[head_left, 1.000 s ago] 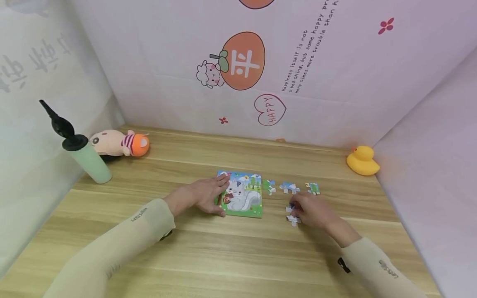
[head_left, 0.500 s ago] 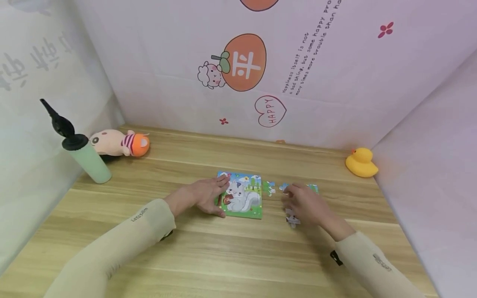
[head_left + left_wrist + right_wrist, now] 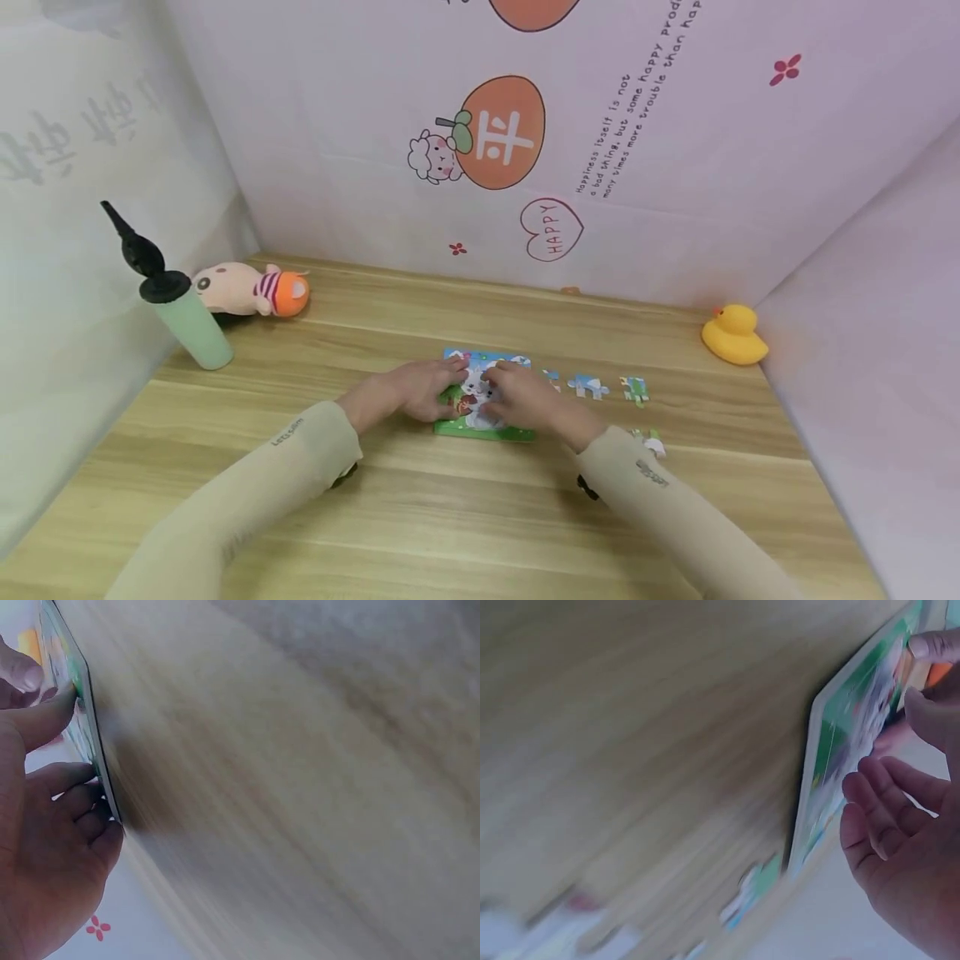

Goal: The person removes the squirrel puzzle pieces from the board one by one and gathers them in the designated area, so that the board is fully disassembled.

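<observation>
A square jigsaw puzzle [image 3: 483, 423] with a grey squirrel picture lies flat on the table. My left hand [image 3: 423, 390] rests on its left side, thumb near the front and fingertips along the edge in the left wrist view. Over its right part is my right hand [image 3: 531, 402], with loosely bent fingers and thumb apart; no loose piece shows between them in the right wrist view. To the right are loose puzzle pieces: one [image 3: 588, 386] blue and white, one [image 3: 635, 390] green and blue, another [image 3: 651, 443] beside the right sleeve. A further piece [image 3: 552, 377] is partly hidden by the right hand.
A yellow rubber duck [image 3: 735, 335] sits at the back right. At the back left stand a pale green hand pump [image 3: 195, 332] with a black nozzle and a plush toy [image 3: 238, 290]. A printed cloth wall [image 3: 360, 200] closes off the wooden table's [image 3: 420, 517] back.
My right hand has moved left from the loose pieces to over the puzzle. A piece beside the right sleeve now shows. The left hand stays on the puzzle; the head view shifts slightly.
</observation>
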Demonstrator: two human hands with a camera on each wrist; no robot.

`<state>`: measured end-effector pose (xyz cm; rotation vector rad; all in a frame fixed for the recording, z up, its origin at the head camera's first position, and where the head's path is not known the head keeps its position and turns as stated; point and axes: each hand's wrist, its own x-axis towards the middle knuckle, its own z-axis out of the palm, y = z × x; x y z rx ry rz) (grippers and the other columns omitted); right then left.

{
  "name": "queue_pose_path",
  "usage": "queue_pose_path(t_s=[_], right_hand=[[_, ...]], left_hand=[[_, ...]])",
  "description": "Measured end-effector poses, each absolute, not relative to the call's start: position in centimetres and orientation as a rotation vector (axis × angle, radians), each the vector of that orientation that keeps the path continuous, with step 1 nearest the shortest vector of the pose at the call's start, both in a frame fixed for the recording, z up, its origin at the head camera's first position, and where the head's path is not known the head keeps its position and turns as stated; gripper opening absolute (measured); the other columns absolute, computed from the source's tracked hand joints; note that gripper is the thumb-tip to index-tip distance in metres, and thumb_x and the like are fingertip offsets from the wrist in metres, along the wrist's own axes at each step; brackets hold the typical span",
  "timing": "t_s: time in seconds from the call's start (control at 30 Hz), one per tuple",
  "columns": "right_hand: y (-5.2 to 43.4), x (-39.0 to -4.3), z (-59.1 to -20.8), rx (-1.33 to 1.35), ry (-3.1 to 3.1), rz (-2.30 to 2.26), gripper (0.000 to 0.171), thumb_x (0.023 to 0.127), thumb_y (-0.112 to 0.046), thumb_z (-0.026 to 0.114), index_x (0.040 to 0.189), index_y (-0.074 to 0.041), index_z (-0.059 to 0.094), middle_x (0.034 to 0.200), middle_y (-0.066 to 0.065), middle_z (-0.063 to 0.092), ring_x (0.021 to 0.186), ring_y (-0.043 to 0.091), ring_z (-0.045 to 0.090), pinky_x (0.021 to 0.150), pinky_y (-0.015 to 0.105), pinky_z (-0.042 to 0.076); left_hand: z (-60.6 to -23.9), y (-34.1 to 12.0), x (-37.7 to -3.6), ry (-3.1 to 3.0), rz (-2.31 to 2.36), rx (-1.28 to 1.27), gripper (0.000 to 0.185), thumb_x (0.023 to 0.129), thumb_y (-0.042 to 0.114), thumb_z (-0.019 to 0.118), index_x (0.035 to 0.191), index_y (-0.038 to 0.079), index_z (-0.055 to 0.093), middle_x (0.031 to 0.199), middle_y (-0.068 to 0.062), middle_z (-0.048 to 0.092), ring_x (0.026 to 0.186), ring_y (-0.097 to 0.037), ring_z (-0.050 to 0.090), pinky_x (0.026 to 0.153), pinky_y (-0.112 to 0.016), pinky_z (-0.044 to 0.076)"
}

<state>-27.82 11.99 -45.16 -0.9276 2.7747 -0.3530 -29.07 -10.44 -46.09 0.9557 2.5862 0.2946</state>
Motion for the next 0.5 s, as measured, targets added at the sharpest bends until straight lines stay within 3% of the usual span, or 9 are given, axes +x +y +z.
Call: queue_pose_path(t_s=[0.1,0.5], right_hand=[[11.1,-28.1,-45.5,-0.951,2.768,-0.346,0.054,0.096,-0.035,0.075,0.134,0.002,0.064,0.128,0.016,0.069,0.119,0.032,0.067,0.103,0.047,0.059],[10.0,-28.0,-46.2,-0.904,2.816,-0.233,0.059,0.095,-0.045,0.075,0.135,-0.003,0.066,0.130,0.015,0.067,0.116,0.028,0.066,0.101,0.044,0.059]], left_hand=[[-46.3,-10.4,-29.1,2.593,0.305,0.963,0.076,0.101,0.039,0.066,0.161,0.004,0.035,0.175,-0.012,0.020,0.164,-0.030,0.020,0.136,-0.046,0.021],[-46.5,-10.7,-29.0,2.627,0.341,0.913,0.091,0.099,0.043,0.069,0.164,0.001,0.023,0.176,-0.013,0.014,0.165,-0.031,0.015,0.136,-0.045,0.019]])
